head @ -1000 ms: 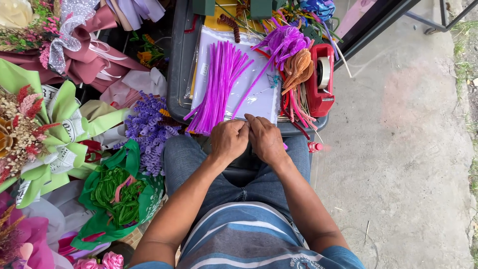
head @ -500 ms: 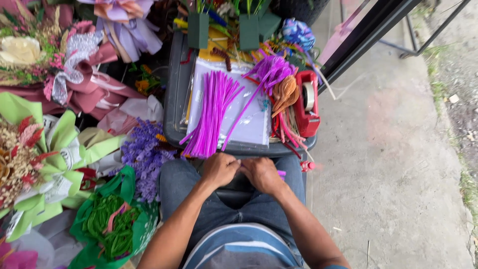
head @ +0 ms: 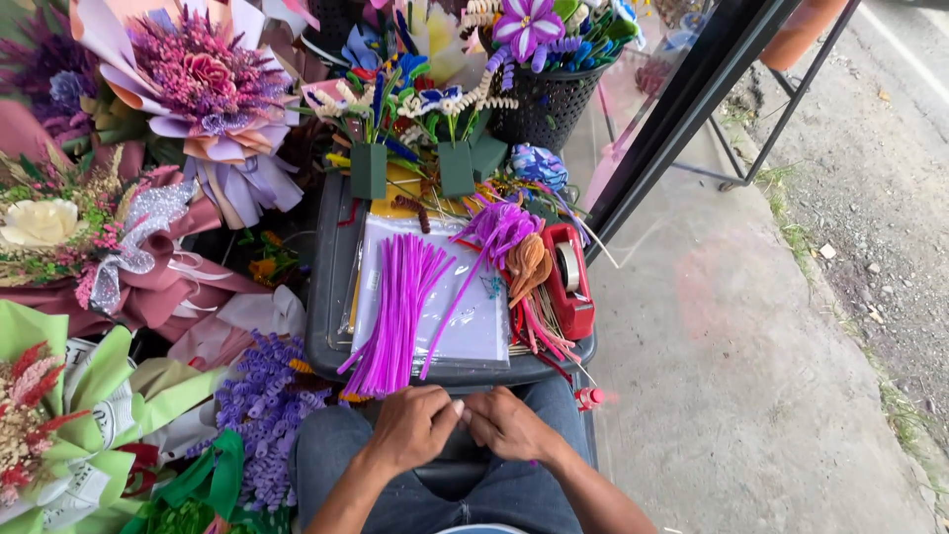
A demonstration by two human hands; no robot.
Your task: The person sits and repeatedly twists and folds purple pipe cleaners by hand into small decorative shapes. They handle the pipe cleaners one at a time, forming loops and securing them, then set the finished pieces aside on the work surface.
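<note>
My left hand (head: 415, 430) and my right hand (head: 509, 425) meet fingertip to fingertip over my lap in blue jeans. Both pinch a thin purple pipe cleaner (head: 535, 462), mostly hidden by the fingers, with only a short tip showing under the right hand. Just beyond the hands, a thick bundle of purple pipe cleaners (head: 395, 307) lies on a clear plastic bag (head: 474, 321), on top of a dark grey bin (head: 331, 287).
A red tape dispenser (head: 568, 282) and orange and purple pipe-cleaner pieces (head: 514, 247) sit on the bin's right side. Wrapped bouquets (head: 198, 89) crowd the left, with purple flowers (head: 262, 405) by my left knee. A black basket (head: 549, 99) stands behind. A black post (head: 682, 109) borders the concrete pavement (head: 751, 376).
The view has tilted up, so my hands sit lower in the frame and more bouquets show at the top. My hands stay pressed together over my lap.
</note>
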